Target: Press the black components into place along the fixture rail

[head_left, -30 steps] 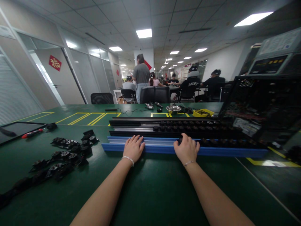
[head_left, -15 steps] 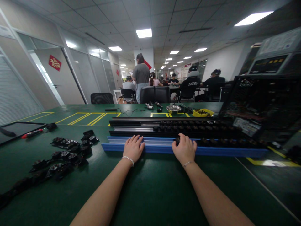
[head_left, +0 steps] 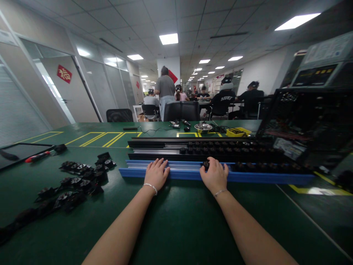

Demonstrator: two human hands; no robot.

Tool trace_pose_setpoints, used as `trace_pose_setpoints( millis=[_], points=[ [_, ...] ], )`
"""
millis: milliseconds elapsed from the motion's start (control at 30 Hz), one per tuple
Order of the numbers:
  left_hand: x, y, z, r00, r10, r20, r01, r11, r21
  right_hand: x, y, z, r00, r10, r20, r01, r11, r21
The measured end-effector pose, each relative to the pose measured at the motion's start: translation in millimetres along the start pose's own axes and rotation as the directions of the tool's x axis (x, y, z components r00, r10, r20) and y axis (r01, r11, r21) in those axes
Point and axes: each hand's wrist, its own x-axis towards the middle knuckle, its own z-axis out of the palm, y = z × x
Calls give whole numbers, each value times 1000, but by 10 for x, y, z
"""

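Note:
A long blue rail (head_left: 187, 176) lies across the green table (head_left: 176, 221). My left hand (head_left: 156, 174) rests on its left part, fingers spread, holding nothing. Farther right, my right hand (head_left: 215, 175) has its thumb and fingers round a small black part (head_left: 206, 164) in the rail's channel. More black parts (head_left: 249, 166) sit in a row in the rail's right portion. Just behind it are black rails (head_left: 149, 151), which also carry rows of black parts.
Loose black parts (head_left: 79, 182) are heaped at the left, near a red-handled tool (head_left: 37, 157). A metal bowl (head_left: 203, 127) and a yellow tray (head_left: 238, 131) stand behind the rails. An open black case (head_left: 311, 121) is at the right. People sit and stand beyond the table.
My right hand has shifted slightly left along the blue rail, together with the small black part. My left hand has stayed in place.

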Motion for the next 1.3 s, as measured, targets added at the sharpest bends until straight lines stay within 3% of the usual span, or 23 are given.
trace_pose_setpoints(
  millis=[267,800,1300],
  points=[
    [-1,14,-2,1000,-8,11,8,1000,5,-10,-34,-28,999,-27,26,26,999,40],
    [-4,-5,22,1000,4,-7,-4,1000,-5,-25,-57,-11,981,-193,18,188,969,162],
    [-6,3,21,1000,2,-9,-2,1000,9,-34,-86,-17,979,-189,79,166,957,237]
  ],
)
